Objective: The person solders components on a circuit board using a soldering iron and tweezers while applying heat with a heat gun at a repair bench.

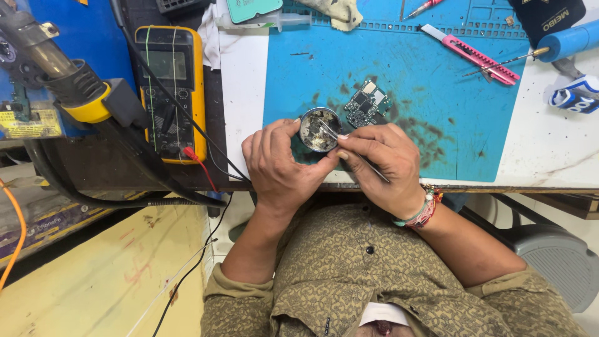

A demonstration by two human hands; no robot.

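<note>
left hand (277, 165) is clamped round a small round tin (319, 130) (just above its fingers); right hand (384, 163) pinches tweezers (349, 150) dipping into it.

Blue work mat (437, 93) is covering the middle of the white tabletop (549, 143), showing dark smudges around a green-and-black circuit board (367, 103). Small round tin (319, 130) is looking silver-grey with dull specks inside; silver tweezers (352, 151) are crossing it. Yellow multimeter (173, 87) with black face is sitting at the tabletop's left edge, red and black leads (198, 163) trailing. Pink utility knife (471, 56) is lying toward the far right corner beside a blue-handled tool (568, 42). Shirt (368, 274) is showing an olive-brown swirl pattern; wrist bracelets (423, 211) are showing teal, red and pink.
</note>
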